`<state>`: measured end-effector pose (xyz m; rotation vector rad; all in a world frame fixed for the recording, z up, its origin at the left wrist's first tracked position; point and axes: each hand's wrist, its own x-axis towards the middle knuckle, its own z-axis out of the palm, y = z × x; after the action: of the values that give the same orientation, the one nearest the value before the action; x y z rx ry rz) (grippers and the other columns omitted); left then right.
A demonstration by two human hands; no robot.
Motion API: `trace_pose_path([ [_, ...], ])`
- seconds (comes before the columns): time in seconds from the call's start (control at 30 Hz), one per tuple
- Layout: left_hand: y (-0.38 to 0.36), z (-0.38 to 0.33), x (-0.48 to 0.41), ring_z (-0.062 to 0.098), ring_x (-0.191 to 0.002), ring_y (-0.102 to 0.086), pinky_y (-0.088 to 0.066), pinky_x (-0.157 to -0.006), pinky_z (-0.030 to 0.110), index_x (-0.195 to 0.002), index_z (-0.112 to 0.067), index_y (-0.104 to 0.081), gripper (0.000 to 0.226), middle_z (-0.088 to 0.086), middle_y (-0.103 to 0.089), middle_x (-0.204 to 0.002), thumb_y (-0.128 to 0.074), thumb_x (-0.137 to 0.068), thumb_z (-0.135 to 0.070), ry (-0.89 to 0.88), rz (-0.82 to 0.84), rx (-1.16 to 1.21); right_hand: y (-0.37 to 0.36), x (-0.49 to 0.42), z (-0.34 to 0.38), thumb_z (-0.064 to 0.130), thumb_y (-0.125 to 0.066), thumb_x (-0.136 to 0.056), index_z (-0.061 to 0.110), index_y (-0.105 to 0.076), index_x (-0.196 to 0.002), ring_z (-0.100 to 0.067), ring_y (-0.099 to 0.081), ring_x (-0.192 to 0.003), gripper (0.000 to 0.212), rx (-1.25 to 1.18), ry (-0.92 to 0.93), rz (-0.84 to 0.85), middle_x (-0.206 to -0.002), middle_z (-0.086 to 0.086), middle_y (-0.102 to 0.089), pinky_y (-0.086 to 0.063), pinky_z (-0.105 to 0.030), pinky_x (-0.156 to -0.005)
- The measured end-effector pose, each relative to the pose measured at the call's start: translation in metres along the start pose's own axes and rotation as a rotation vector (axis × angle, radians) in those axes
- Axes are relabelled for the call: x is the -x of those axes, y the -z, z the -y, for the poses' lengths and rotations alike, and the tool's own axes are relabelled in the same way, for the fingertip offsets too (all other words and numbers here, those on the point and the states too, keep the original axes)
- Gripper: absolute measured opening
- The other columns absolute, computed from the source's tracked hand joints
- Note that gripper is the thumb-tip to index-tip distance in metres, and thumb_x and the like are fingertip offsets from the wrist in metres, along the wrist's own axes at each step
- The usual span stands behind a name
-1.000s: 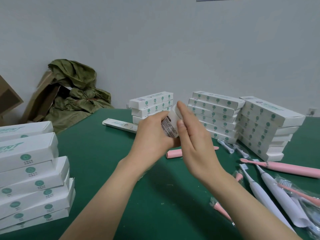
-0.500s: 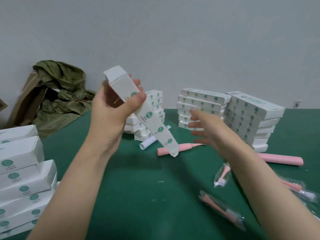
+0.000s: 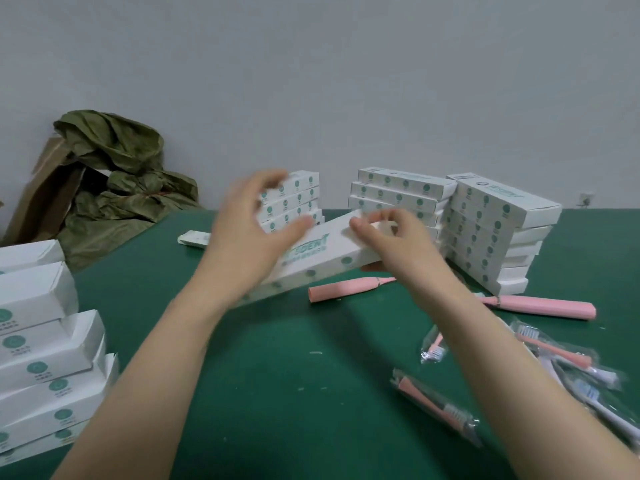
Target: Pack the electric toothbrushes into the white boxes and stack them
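Observation:
A long white box (image 3: 322, 258) with green print hangs slanted over the green table (image 3: 277, 375). My right hand (image 3: 398, 244) grips its raised right end, fingers curled over the top and thumb underneath. My left hand (image 3: 249, 237) is blurred above the lower left end; its thumb lies on the box top and its curved fingers are lifted off. Just below the box lies a pink toothbrush handle (image 3: 343, 289), with a second pink handle (image 3: 540, 304) to the right. Bagged brush heads (image 3: 433, 407) lie at the right front.
Stacks of white boxes stand at the left edge (image 3: 41, 341), at the back middle (image 3: 298, 199), behind my right hand (image 3: 398, 192) and at the right (image 3: 498, 230). A flat box (image 3: 194, 239) lies behind my left arm. Green cloth (image 3: 114, 174) and cardboard sit back left.
The box has come down from upright in my left hand to a low slant across both hands. My right hand has taken its right end, and my left fingers have loosened.

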<state>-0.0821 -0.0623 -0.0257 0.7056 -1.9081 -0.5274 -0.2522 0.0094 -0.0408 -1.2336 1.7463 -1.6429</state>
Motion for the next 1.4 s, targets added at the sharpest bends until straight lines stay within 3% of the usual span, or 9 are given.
trace_pose_path([
  [0.1, -0.02, -0.009, 0.013, -0.011, -0.112, -0.039, -0.028, -0.098, 0.007, -0.122, -0.039, -0.045, 0.055, -0.017, -0.046, -0.123, -0.073, -0.074, -0.041, -0.165, 0.286, -0.128, -0.012, 0.007, 0.008, 0.029, -0.049, -0.098, 0.002, -0.061, -0.101, -0.02, -0.063, -0.072, 0.03, 0.017, 0.045, 0.099, -0.098, -0.018, -0.065, -0.056, -0.035, -0.062],
  [0.37, -0.017, -0.003, 0.013, 0.005, -0.111, -0.042, -0.032, -0.093, 0.017, -0.096, -0.034, -0.057, 0.013, -0.01, -0.053, -0.113, -0.06, -0.086, -0.042, -0.153, 0.383, -0.155, 0.007, 0.004, 0.011, 0.013, -0.045, -0.099, 0.0, -0.062, -0.099, -0.017, -0.065, -0.074, 0.021, -0.164, -0.049, 0.186, -0.097, -0.016, -0.064, -0.059, -0.027, -0.067],
  [0.47, -0.019, -0.007, 0.013, -0.002, -0.084, -0.05, -0.037, -0.075, 0.015, -0.089, -0.027, -0.061, 0.034, -0.015, -0.059, -0.087, -0.038, -0.09, -0.052, -0.131, 0.326, -0.106, 0.009, 0.003, 0.016, 0.014, -0.049, -0.098, 0.005, -0.06, -0.094, -0.021, -0.063, -0.078, 0.015, -0.133, -0.052, 0.203, -0.1, -0.017, -0.061, -0.06, -0.031, -0.068],
  [0.67, -0.021, -0.012, 0.014, -0.006, -0.063, -0.045, -0.031, -0.056, 0.01, -0.085, -0.029, -0.06, 0.009, -0.03, -0.054, -0.068, -0.06, -0.088, -0.037, -0.029, 0.225, -0.01, 0.007, 0.006, 0.016, 0.013, -0.049, -0.097, 0.008, -0.059, -0.089, -0.018, -0.063, -0.075, 0.014, -0.205, -0.04, 0.26, -0.094, -0.012, -0.061, -0.059, -0.03, -0.068],
  [0.8, -0.011, -0.012, 0.012, -0.006, -0.077, -0.052, -0.037, -0.061, 0.008, -0.097, -0.039, -0.061, 0.041, -0.024, -0.059, -0.088, -0.073, -0.061, -0.055, 0.032, 0.336, -0.075, 0.004, 0.004, 0.01, 0.01, -0.046, -0.098, 0.006, -0.059, -0.091, -0.019, -0.061, -0.077, 0.015, -0.235, -0.048, 0.246, -0.103, -0.016, -0.059, -0.056, -0.026, -0.062],
  [1.0, -0.002, -0.002, 0.008, -0.012, -0.074, -0.047, -0.033, -0.058, 0.005, -0.102, -0.032, -0.065, 0.042, -0.025, -0.05, -0.07, -0.074, -0.061, -0.032, -0.077, 0.289, -0.333, -0.016, -0.001, -0.006, 0.013, -0.04, -0.101, 0.005, -0.061, -0.096, -0.015, -0.067, -0.071, 0.023, -0.346, -0.072, 0.286, -0.086, -0.01, -0.066, -0.057, -0.025, -0.064],
  [1.1, -0.001, 0.01, 0.006, 0.005, -0.08, -0.044, -0.033, -0.063, 0.014, -0.109, -0.031, -0.062, 0.045, -0.026, -0.048, -0.078, -0.068, -0.064, -0.033, -0.01, 0.235, -0.399, -0.03, -0.016, -0.035, -0.002, -0.037, -0.095, 0.004, -0.057, -0.102, -0.018, -0.066, -0.081, 0.023, 0.092, 0.049, 0.049, -0.087, -0.008, -0.065, -0.055, -0.032, -0.08],
  [1.23, -0.001, 0.019, 0.005, 0.008, -0.088, -0.044, -0.034, -0.07, 0.025, -0.111, -0.03, -0.062, 0.051, -0.019, -0.052, -0.091, -0.061, -0.061, -0.044, 0.047, 0.187, -0.38, -0.049, -0.033, -0.072, -0.008, -0.042, -0.086, 0.002, -0.045, -0.126, -0.029, -0.043, -0.122, 0.041, 1.072, 0.166, 0.429, -0.129, -0.013, -0.048, -0.038, -0.033, -0.096],
  [1.4, -0.002, 0.03, 0.003, 0.011, -0.096, -0.046, -0.036, -0.078, 0.026, -0.117, -0.025, -0.061, 0.051, -0.007, -0.061, -0.112, -0.067, -0.068, -0.036, 0.05, 0.213, -0.419, -0.059, -0.04, -0.086, 0.003, -0.043, -0.093, 0.008, -0.046, -0.118, -0.028, -0.047, -0.113, 0.026, 1.44, 0.397, 0.485, -0.119, -0.01, -0.053, -0.034, -0.033, -0.081],
])
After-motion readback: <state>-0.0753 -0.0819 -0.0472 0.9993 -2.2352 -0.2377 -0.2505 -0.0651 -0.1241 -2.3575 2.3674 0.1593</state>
